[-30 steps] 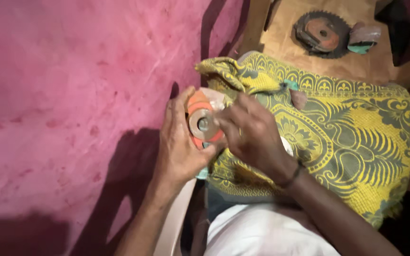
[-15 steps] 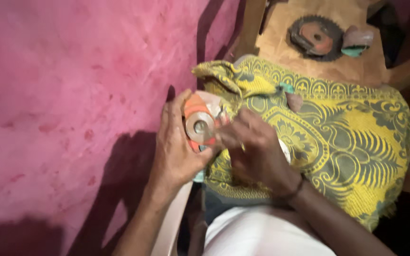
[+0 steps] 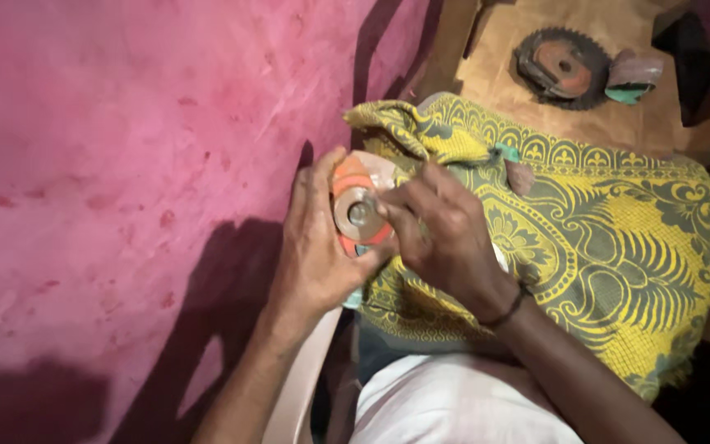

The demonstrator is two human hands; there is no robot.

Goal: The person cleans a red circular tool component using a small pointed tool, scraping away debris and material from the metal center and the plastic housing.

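orange disc [image 3: 353,185] half hidden by fingers [image 3: 404,215], forearms cut off below

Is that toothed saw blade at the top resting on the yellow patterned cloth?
No, the toothed saw blade lies on a brown wooden surface, beyond the edge of the yellow patterned cloth.

Both forearms reaching up from the lower edge and meeting over the lap, just beside the pink wall [image 3: 125,164]. Left hand [image 3: 315,251] nearest that wall, back of the hand turned up, wrist straight, fingers curled round and clamped from the wall side, thumb lying along the lower edge of the grip. Right hand [image 3: 445,234] on the far side from the wall, knuckles raised, fingers bent and pinched together at the tips, pressed close against the left hand's fingers. Dark band [image 3: 507,311] round the right wrist, forearm angled down and away from the wall.
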